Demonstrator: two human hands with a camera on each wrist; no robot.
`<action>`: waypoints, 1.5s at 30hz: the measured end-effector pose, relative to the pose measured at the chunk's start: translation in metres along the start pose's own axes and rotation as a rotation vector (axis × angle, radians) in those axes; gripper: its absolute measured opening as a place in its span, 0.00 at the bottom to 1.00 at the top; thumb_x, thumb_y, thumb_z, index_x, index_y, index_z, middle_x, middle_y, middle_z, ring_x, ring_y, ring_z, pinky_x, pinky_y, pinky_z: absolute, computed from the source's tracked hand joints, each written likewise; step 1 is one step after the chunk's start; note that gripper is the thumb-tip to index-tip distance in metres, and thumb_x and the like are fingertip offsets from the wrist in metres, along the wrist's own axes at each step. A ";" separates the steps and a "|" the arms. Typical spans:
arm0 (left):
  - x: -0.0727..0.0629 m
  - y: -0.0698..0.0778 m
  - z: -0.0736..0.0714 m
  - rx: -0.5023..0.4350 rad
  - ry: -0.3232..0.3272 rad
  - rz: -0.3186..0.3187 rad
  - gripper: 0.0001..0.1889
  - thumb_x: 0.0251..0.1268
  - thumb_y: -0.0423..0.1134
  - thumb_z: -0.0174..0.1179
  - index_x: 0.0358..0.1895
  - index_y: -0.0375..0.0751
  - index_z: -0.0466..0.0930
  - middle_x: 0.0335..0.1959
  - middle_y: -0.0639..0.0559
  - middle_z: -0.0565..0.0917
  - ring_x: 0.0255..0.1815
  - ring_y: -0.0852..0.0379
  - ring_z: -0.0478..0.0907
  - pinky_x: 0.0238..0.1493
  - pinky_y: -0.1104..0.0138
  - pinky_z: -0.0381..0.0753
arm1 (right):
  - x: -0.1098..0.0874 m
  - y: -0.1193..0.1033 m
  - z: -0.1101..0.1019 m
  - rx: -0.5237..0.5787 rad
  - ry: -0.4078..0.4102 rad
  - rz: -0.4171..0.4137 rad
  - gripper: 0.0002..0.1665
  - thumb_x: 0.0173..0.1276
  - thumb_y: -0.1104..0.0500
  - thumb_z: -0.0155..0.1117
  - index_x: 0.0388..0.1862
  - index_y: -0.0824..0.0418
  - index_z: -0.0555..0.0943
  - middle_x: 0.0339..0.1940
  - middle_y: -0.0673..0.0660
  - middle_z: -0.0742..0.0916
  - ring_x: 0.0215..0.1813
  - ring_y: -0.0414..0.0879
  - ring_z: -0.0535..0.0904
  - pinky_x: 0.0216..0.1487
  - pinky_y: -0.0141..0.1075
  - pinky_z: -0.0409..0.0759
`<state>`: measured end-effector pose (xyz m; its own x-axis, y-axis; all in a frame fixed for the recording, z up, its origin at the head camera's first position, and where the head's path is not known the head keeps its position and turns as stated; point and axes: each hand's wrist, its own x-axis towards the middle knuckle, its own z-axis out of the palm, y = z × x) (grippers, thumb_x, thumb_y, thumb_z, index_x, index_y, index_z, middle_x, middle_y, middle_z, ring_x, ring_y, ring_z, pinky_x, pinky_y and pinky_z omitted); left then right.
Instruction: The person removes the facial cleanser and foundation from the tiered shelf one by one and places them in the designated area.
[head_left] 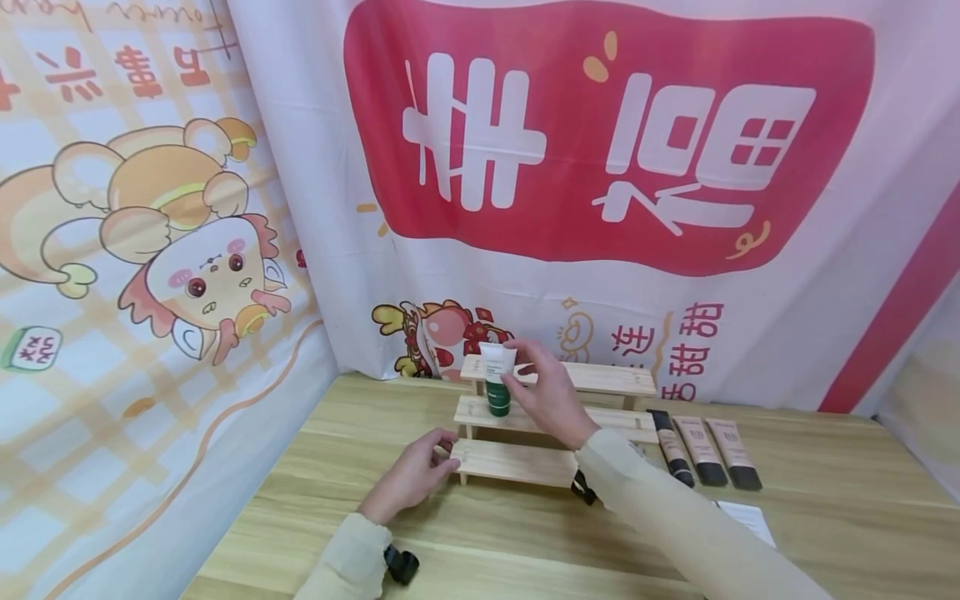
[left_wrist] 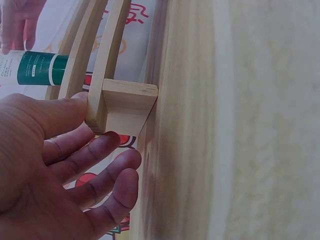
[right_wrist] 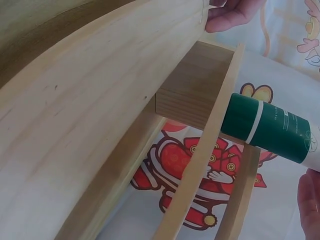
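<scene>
A three-step wooden display rack (head_left: pixel 517 463) stands on the table. My right hand (head_left: pixel 551 392) holds a white-and-green squeeze tube (head_left: pixel 497 398) upright, its dark green cap down on the middle step near the left end. In the right wrist view, the tube (right_wrist: pixel 267 127) meets the step at its cap, with a fingertip beside the white part. My left hand (head_left: pixel 420 471) grips the left end of the lowest step. In the left wrist view, the thumb lies against the plank (left_wrist: pixel 96 107), the index finger is at its underside and the other fingers are loosely bent.
Right of the rack lie a black-and-beige tube (head_left: pixel 672 450) and two pinkish tubes with dark caps (head_left: pixel 701 452). A white card (head_left: pixel 746 521) lies nearer, beside my right sleeve. Printed cloth (head_left: pixel 600 250) hangs behind the table and along its left side.
</scene>
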<state>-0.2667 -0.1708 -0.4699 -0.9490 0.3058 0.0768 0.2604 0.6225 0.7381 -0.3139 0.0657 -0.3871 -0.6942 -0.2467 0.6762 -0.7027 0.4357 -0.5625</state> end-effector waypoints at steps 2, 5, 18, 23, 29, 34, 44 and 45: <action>0.001 -0.001 0.000 0.004 0.001 -0.004 0.20 0.67 0.36 0.58 0.60 0.35 0.70 0.48 0.46 0.77 0.42 0.53 0.77 0.41 0.63 0.79 | 0.001 0.000 0.002 0.010 0.017 0.004 0.26 0.59 0.69 0.67 0.55 0.55 0.73 0.45 0.50 0.79 0.43 0.43 0.78 0.42 0.38 0.81; 0.001 -0.001 0.000 0.006 0.002 -0.010 0.20 0.67 0.37 0.58 0.60 0.36 0.70 0.48 0.47 0.77 0.42 0.54 0.77 0.41 0.63 0.79 | 0.002 -0.001 0.003 0.022 0.044 0.009 0.24 0.60 0.72 0.66 0.53 0.56 0.74 0.42 0.50 0.80 0.42 0.43 0.78 0.41 0.36 0.81; 0.001 -0.001 0.001 0.000 -0.007 0.008 0.20 0.68 0.36 0.58 0.60 0.35 0.69 0.48 0.46 0.77 0.43 0.53 0.77 0.42 0.62 0.78 | -0.009 -0.003 -0.028 0.081 0.062 -0.036 0.26 0.55 0.77 0.66 0.51 0.60 0.75 0.39 0.53 0.81 0.39 0.44 0.79 0.39 0.35 0.81; 0.001 -0.005 0.002 0.005 0.001 0.008 0.20 0.67 0.36 0.58 0.60 0.35 0.69 0.48 0.47 0.77 0.43 0.54 0.77 0.41 0.62 0.78 | -0.023 -0.005 -0.062 0.003 0.043 -0.024 0.28 0.56 0.75 0.67 0.54 0.58 0.75 0.44 0.50 0.81 0.41 0.42 0.79 0.42 0.34 0.81; 0.001 -0.006 0.002 0.012 0.005 0.015 0.20 0.67 0.37 0.59 0.59 0.35 0.70 0.48 0.47 0.77 0.42 0.55 0.77 0.41 0.62 0.78 | -0.044 -0.007 -0.106 -0.086 0.032 0.012 0.28 0.58 0.74 0.66 0.56 0.57 0.74 0.45 0.48 0.81 0.41 0.40 0.78 0.45 0.36 0.80; 0.001 -0.007 0.000 0.023 0.018 0.009 0.20 0.66 0.36 0.59 0.59 0.37 0.71 0.48 0.48 0.77 0.41 0.56 0.77 0.40 0.64 0.78 | -0.055 -0.004 -0.140 -0.222 0.065 0.040 0.29 0.58 0.74 0.66 0.57 0.58 0.73 0.44 0.47 0.80 0.41 0.38 0.77 0.45 0.35 0.79; 0.000 -0.001 0.002 0.014 0.006 0.008 0.20 0.66 0.35 0.60 0.59 0.35 0.70 0.48 0.46 0.77 0.41 0.54 0.77 0.41 0.63 0.78 | -0.090 0.006 -0.204 -0.341 0.112 0.207 0.26 0.63 0.69 0.63 0.60 0.59 0.71 0.45 0.54 0.81 0.43 0.47 0.78 0.49 0.43 0.78; 0.001 -0.001 0.002 0.015 0.005 0.010 0.20 0.66 0.35 0.60 0.59 0.35 0.70 0.48 0.46 0.77 0.41 0.54 0.77 0.41 0.62 0.78 | -0.095 0.007 -0.211 -0.356 0.109 0.223 0.26 0.63 0.69 0.63 0.60 0.59 0.72 0.44 0.54 0.81 0.43 0.47 0.77 0.48 0.38 0.78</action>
<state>-0.2671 -0.1698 -0.4716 -0.9473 0.3083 0.0875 0.2722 0.6302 0.7271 -0.2197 0.2750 -0.3551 -0.7889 -0.0278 0.6139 -0.4262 0.7444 -0.5140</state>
